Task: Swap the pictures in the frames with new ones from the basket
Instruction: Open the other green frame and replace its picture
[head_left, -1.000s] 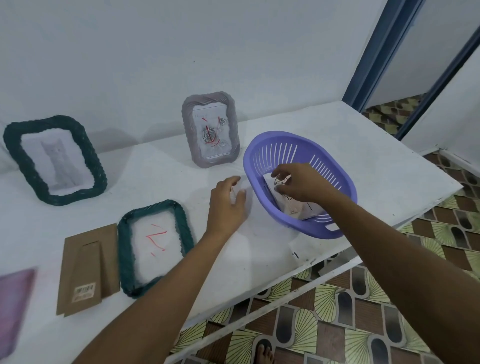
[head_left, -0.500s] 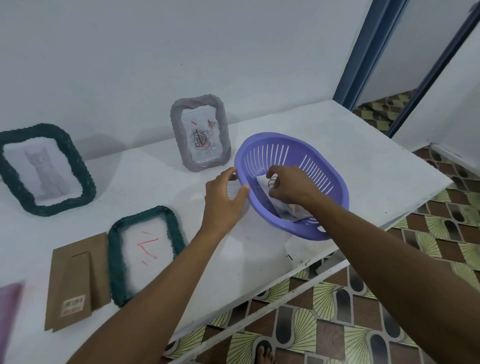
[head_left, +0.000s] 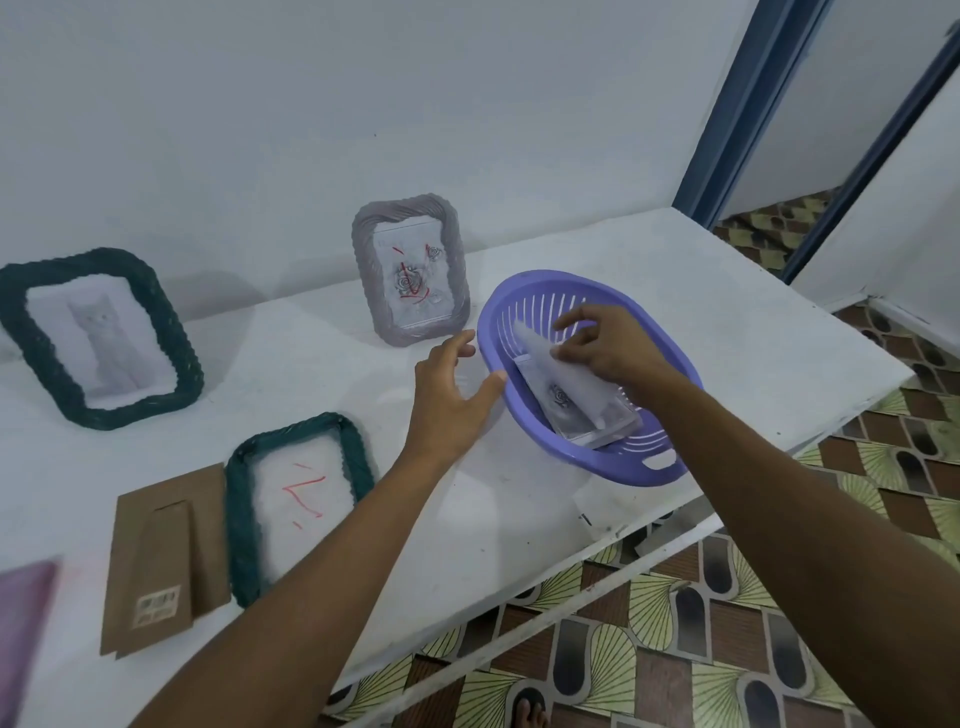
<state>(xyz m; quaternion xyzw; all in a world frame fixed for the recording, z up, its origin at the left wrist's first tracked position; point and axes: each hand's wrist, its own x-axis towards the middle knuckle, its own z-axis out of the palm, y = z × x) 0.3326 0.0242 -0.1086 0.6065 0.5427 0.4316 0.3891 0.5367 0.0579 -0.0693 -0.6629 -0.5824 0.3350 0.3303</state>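
Since a moment ago my right hand (head_left: 605, 345) has lifted one white sheet (head_left: 558, 376) up off the stack of printed pictures (head_left: 579, 415) in the purple slotted plastic basket (head_left: 623, 462), and my left hand (head_left: 452, 387) has slid off the rim. Now my right thumb and fingers pinch the sheet's upper edge, its lower end trailing on the stack. My left hand is spread loosely, thumb touching the basket's near wall. I think the way to do this well is to peel slowly so only one sheet comes, bracing the basket with my left so it doesn't skate. Left of my left hand lies the dark green woven frame (head_left: 298, 504), flat and open, beside its brown cardboard backing (head_left: 163, 558).
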